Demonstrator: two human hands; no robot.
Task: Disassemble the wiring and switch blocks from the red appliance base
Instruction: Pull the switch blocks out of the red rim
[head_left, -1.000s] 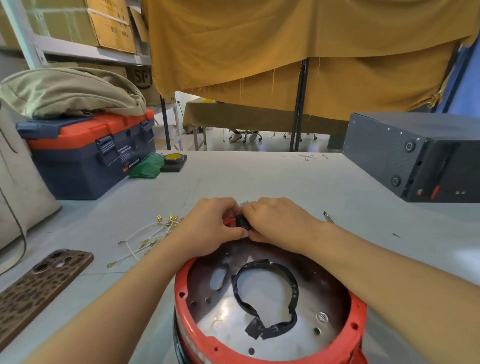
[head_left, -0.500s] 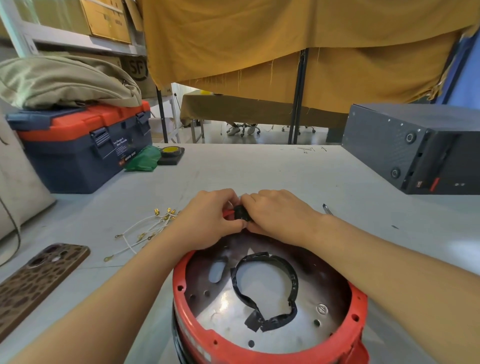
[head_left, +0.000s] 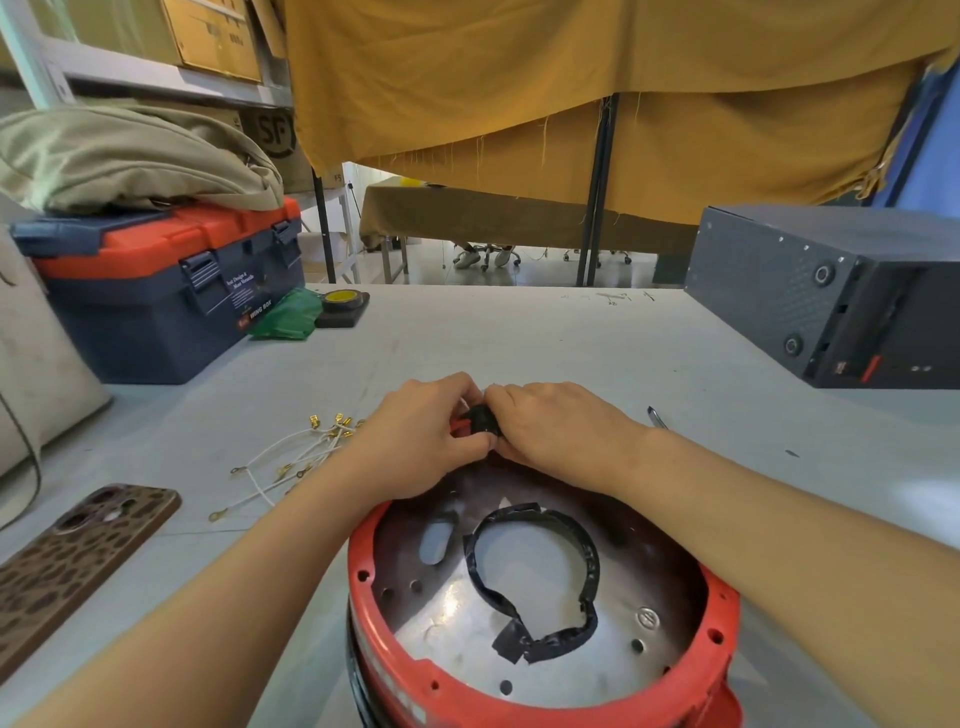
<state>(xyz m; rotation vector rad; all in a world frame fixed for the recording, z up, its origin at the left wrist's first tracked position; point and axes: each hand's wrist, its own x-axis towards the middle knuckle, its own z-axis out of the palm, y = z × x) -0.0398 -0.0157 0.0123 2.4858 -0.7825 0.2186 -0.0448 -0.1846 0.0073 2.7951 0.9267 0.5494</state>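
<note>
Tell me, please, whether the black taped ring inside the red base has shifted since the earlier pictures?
No. The black taped ring lies in the same spot on the metal plate, beside the same oval slot; only the camera moved.

Pale grey bench (head_left: 545, 338), broad and flat, carrying a red appliance base (head_left: 540, 699) at the near edge and a loose bundle of white wires (head_left: 291, 462) with brass terminals just left of it. Further left, a brown spotted phone case (head_left: 78, 556) lying flat, and at the back left a navy-and-orange toolbox (head_left: 161, 306) with a green cloth (head_left: 288, 317) and a yellow-cored tape roll (head_left: 340, 306) beside it. At the right rear, a dark grey metal box (head_left: 841, 296); nearer, a thin metal tool (head_left: 657, 417) just beyond the right forearm.
</note>
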